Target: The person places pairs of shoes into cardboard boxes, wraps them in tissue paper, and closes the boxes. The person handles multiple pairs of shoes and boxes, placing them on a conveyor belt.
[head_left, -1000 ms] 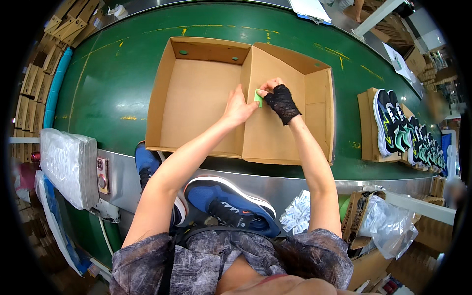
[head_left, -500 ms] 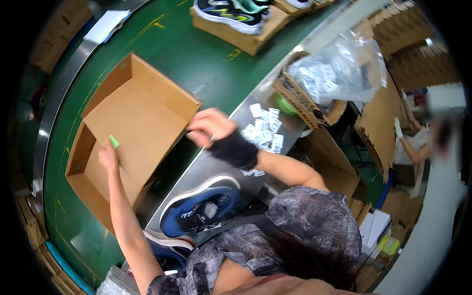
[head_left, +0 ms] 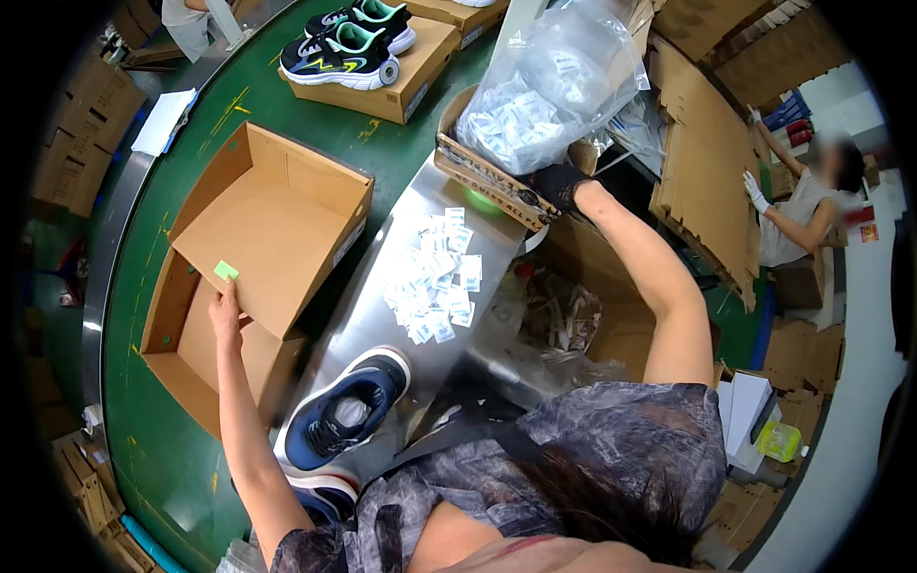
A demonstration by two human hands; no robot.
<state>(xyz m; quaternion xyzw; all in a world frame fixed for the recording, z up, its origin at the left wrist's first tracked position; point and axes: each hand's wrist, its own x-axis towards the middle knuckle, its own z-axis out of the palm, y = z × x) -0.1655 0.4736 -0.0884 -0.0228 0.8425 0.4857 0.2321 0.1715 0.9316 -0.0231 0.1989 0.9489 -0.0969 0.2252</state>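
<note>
My left hand [head_left: 225, 317] is closed on the near edge of an open brown cardboard shoe box [head_left: 272, 224] on the left. A small green sticker [head_left: 226, 270] lies against the cardboard at my fingertips. My right hand [head_left: 562, 184], in a black fingerless glove, is at a cardboard tray [head_left: 492, 180] holding a clear plastic bag [head_left: 521, 124] of small white sachets. Its fingers are hidden behind the tray edge and bag. Loose sachets [head_left: 435, 277] are spread on the metal ledge between my hands. A blue sneaker [head_left: 349, 411] lies near my body, with its mate [head_left: 320, 497] partly hidden below.
Black sneakers [head_left: 344, 57] stand on a shoe box [head_left: 382, 91] farther up the green conveyor [head_left: 172, 477]. An open carton [head_left: 611, 329] sits below my right arm. A co-worker [head_left: 802, 210] in white gloves handles cardboard [head_left: 702, 162] at the right. Papers [head_left: 164, 122] rest on the far rail.
My right hand has moved from the shoe box's right corner over to the tray with the bag. My left hand stays at the box near the green sticker. The whole view has shifted.
</note>
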